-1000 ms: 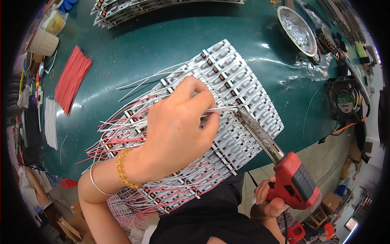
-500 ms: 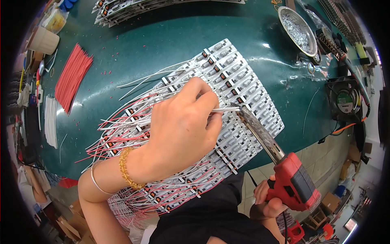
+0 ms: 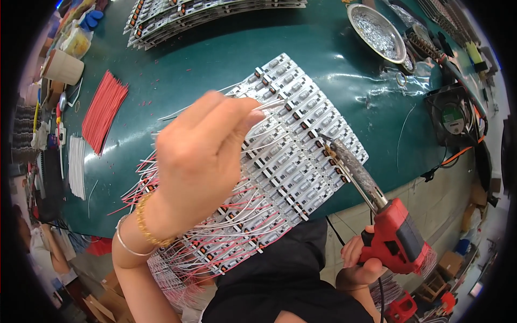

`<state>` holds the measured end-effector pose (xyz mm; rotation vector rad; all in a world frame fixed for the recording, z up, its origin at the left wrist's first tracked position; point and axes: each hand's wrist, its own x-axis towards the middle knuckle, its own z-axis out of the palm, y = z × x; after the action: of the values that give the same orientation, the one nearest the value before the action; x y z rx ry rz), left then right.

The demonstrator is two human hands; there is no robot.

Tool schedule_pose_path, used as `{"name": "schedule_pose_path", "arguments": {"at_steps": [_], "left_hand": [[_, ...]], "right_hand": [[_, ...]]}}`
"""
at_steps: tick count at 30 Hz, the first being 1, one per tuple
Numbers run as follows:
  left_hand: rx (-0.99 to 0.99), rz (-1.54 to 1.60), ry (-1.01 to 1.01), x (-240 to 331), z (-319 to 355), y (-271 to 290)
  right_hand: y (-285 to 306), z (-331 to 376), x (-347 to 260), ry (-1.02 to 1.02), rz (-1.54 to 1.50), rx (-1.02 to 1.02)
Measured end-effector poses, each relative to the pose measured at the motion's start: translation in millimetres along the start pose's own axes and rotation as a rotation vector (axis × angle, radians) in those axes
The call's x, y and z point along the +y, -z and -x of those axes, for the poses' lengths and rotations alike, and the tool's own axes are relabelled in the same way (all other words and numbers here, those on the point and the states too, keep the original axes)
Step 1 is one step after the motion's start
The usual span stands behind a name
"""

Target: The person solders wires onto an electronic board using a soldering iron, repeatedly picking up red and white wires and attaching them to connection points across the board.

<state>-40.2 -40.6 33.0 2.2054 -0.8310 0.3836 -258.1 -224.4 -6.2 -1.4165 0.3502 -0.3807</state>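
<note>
My left hand point(image 3: 202, 140) hovers over a panel of white circuit boards point(image 3: 315, 175), thumb and fingers pinched on a few white wires point(image 3: 272, 103) whose ends point right. Part of this hand is smeared by motion. Red and white wires point(image 3: 253, 218) trail from the panel's left and lower rows; the hand hides some of them. In my right hand point(image 3: 361, 264) is a red trigger-style soldering gun point(image 3: 396, 237). Its dark tip rests at or just above the boards near the panel's right side; contact cannot be made out.
On the green table point(image 3: 177, 81) lie a bundle of red wires point(image 3: 105, 110) and a bundle of white wires point(image 3: 77, 167). A metal bowl of silvery scraps point(image 3: 377, 33) stands far right, near a black fan point(image 3: 452, 118). More boards point(image 3: 210, 13) are stacked at the back.
My left hand has moved left and a little away from me, carrying the white wires off the soldering gun's tip. The gun has shifted slightly right in the picture.
</note>
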Motion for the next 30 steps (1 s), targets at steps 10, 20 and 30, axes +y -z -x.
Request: {"name": "schedule_pose_path", "arguments": {"at_steps": [10, 20, 30], "left_hand": [[-0.248, 0.121, 0.174, 12.0, 18.0, -32.5], [-0.175, 0.0, 0.106, 12.5, 21.9, -43.1], [-0.159, 0.029, 0.094, 10.3, 21.6, -41.6]], "right_hand": [[1.6, 3.7, -5.9, -0.072, 0.011, -0.013], [27.3, 3.9, 10.6, -0.091, 0.05, -0.231], [21.9, 2.9, 6.2, -0.079, 0.044, -0.231]]}}
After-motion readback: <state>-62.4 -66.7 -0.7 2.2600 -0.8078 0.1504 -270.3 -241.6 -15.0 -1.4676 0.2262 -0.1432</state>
